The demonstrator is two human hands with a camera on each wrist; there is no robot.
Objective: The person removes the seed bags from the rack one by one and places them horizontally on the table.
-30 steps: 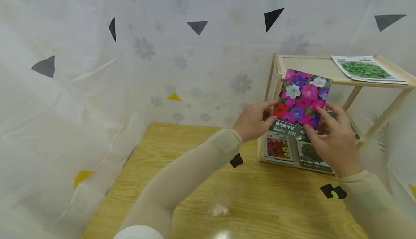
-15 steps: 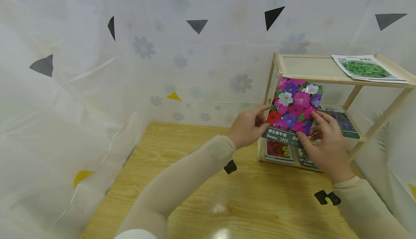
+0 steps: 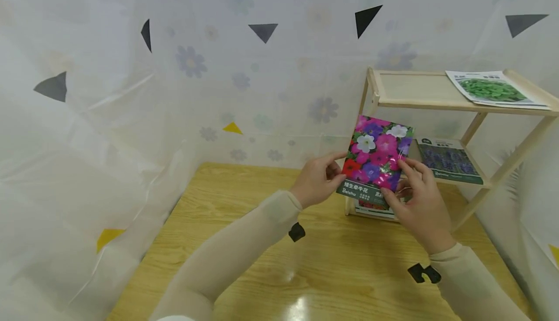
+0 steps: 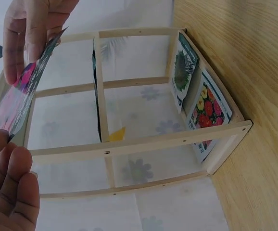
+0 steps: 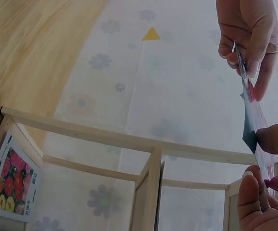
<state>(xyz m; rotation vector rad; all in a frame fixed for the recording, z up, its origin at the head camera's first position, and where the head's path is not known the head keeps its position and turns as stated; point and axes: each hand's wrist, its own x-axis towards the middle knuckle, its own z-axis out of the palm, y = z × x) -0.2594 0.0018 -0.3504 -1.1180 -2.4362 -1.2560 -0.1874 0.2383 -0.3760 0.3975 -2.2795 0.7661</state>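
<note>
A seed packet printed with pink, purple, red and white flowers is held up in front of the wooden rack's left side. My left hand pinches its left edge low down between thumb and fingers. On the opposite edge, my right hand grips the lower right part, thumb on the printed face and some fingers behind it. In the left wrist view the packet is seen nearly edge-on between both hands.
The wooden rack stands at the table's right. A green-leaf packet lies on top, a purple-flower packet on the middle shelf. Below are a red-and-yellow-flower packet and a sunflower packet. The wooden table extends in front.
Both hands have carried the flower packet left and down, away from the rack. The purple-flower packet on the middle shelf has come into fuller view.
</note>
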